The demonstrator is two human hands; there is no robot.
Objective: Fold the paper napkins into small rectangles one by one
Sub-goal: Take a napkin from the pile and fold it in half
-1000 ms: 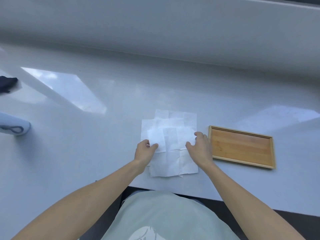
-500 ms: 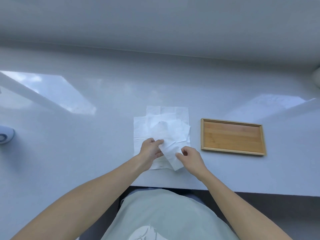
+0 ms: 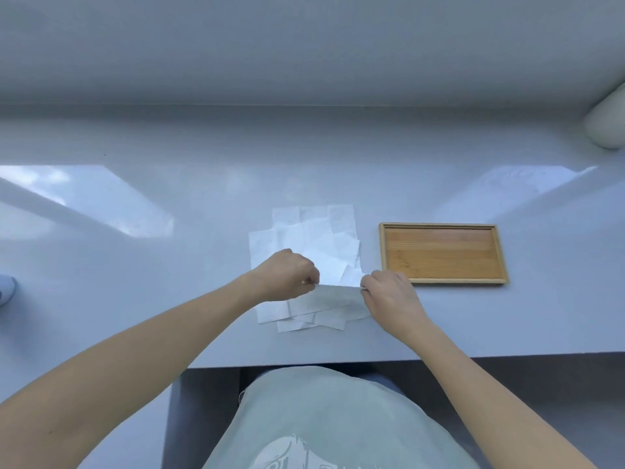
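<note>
A loose pile of white paper napkins (image 3: 314, 238) lies flat on the white table (image 3: 169, 265), overlapping each other. One napkin (image 3: 334, 299) is lifted off the near side of the pile and stretched between my two hands. My left hand (image 3: 287, 277) pinches its left top corner. My right hand (image 3: 389, 289) pinches its right top corner. The held sheet hangs down toward me and hides the near edge of the pile.
A shallow wooden tray (image 3: 382, 255) sits just right of the pile, nothing in it. A pale rounded object (image 3: 605, 120) is at the far right edge, another white object (image 3: 5, 289) at the far left. The table's near edge (image 3: 473, 355) runs below my hands.
My hands went from pressing flat on the pile to pinching one napkin, then raised it by its top corners and pulled it taut. The camera view shifted right and down.
</note>
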